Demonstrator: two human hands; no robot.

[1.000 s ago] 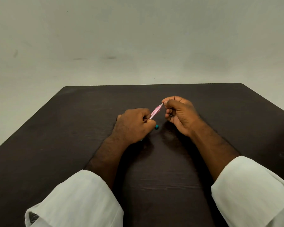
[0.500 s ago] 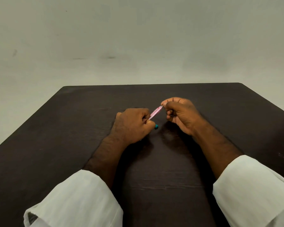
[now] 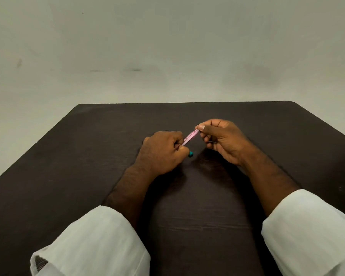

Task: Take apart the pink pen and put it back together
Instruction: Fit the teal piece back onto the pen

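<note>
Pink pen point(image 3: 191, 137) being held two-handed.
Left hand point(image 3: 163, 152) is gripping its 8 o'clock end, fingers curled; right hand point(image 3: 221, 140) is pinching its 2 o'clock end.

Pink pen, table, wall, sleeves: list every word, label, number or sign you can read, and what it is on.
No text can be read.
On the slim pink plastic pen, held between the left hand and right hand: faint marks on the barrel, too small to read.
On the dark brown table, pale wall, white sleeves: no writing visible.
</note>
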